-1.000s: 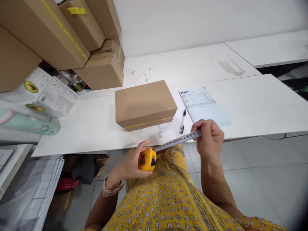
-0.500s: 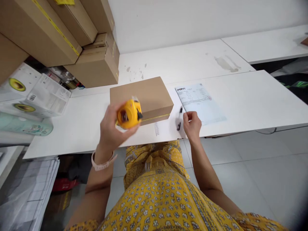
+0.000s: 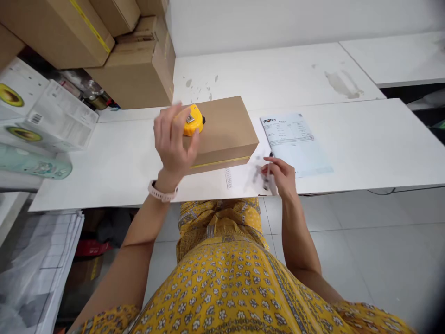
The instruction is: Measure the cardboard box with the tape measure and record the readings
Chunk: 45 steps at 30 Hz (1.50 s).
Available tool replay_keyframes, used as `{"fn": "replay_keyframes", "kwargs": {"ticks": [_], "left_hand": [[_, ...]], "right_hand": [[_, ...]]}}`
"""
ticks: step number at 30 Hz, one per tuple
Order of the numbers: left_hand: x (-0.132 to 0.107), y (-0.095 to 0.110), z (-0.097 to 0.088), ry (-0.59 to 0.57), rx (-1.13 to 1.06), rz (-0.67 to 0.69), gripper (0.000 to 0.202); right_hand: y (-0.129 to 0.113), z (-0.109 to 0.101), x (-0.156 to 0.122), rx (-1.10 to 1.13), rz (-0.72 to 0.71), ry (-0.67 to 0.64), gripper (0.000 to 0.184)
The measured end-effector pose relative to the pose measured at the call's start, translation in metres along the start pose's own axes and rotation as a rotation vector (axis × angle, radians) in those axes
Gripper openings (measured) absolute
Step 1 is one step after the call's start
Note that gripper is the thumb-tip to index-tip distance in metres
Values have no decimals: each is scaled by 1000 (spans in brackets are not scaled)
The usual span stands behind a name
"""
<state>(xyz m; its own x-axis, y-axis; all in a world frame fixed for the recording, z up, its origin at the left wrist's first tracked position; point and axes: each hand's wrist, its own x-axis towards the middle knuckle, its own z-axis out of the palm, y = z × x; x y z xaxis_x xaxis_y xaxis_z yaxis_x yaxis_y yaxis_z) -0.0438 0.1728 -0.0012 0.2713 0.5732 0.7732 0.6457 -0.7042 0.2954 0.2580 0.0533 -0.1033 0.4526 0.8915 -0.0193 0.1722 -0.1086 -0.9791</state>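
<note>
My left hand (image 3: 173,141) is closed round a yellow tape measure (image 3: 192,120) and holds it over the top of a brown cardboard box (image 3: 225,130) on the white table (image 3: 365,139). The tape blade is drawn in. My right hand (image 3: 282,175) is at the table's front edge, its fingers pinched on a black pen (image 3: 267,174), which is blurred by motion. A pale blue printed form (image 3: 295,141) lies just right of the box and behind my right hand.
Large cardboard boxes (image 3: 139,69) are stacked at the back left. White product boxes (image 3: 52,116) and a mint-green bottle (image 3: 33,162) lie at the left. A stack of papers (image 3: 34,264) sits low at the left. Grey floor tiles show on the right.
The tape blade went back into its case. My left hand rose from my lap and carried the tape measure forward over the box. My right hand let go of the blade and took the pen.
</note>
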Motion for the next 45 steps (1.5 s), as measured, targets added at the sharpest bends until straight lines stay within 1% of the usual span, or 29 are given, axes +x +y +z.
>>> {"fn": "replay_keyframes", "kwargs": {"ticks": [1,2,4,5,6,8,10,12,14,15,17,19,20,22,23,28,31,34,40,45], "left_hand": [[-19,11,-2,17,-53,41,33],[-42,22,-2,-15,-118,79,27],[-90,40,3,-172,-245,133,22],[-113,47,6,-276,-263,131,23],[-132,51,11,-383,-238,111,28],[-160,53,18,-570,-161,116,41],[-172,52,23,-693,-85,146,51],[-174,49,27,-747,-36,158,51],[-172,48,29,-751,-7,139,47],[-171,49,30,-745,-2,128,45],[-171,50,32,-722,-4,107,41],[-173,50,33,-696,-5,95,37],[-174,51,33,-686,-5,94,36],[-176,50,33,-674,-11,98,34],[-177,50,34,-670,-15,102,34],[-177,50,33,-648,-41,99,33],[-174,52,33,-636,-38,92,31],[-172,54,32,-609,-20,102,28],[-170,55,31,-647,-37,57,27],[-171,55,31,-633,-17,78,27]], "right_hand": [[-1,-5,-12,173,6,-23,32],[-3,-9,-25,295,12,-49,32],[-5,-11,-50,407,14,-78,33],[-6,-8,-61,426,16,-96,33],[-7,-3,-71,434,10,-112,32],[-7,13,-83,409,7,-135,31],[-7,32,-87,354,33,-173,39],[-7,50,-84,294,70,-233,53],[-6,63,-78,253,71,-304,60],[-5,68,-75,235,59,-317,58],[-3,75,-70,193,37,-301,47],[0,80,-68,145,26,-230,33],[2,81,-68,120,20,-189,30],[4,83,-69,88,2,-140,29],[5,84,-69,85,-4,-138,28],[9,84,-70,59,5,-214,27],[13,87,-72,1,-50,-161,23],[18,91,-74,-40,-115,-106,25],[20,88,-74,-110,-148,-134,27],[21,86,-73,-140,-167,-171,26]]}}
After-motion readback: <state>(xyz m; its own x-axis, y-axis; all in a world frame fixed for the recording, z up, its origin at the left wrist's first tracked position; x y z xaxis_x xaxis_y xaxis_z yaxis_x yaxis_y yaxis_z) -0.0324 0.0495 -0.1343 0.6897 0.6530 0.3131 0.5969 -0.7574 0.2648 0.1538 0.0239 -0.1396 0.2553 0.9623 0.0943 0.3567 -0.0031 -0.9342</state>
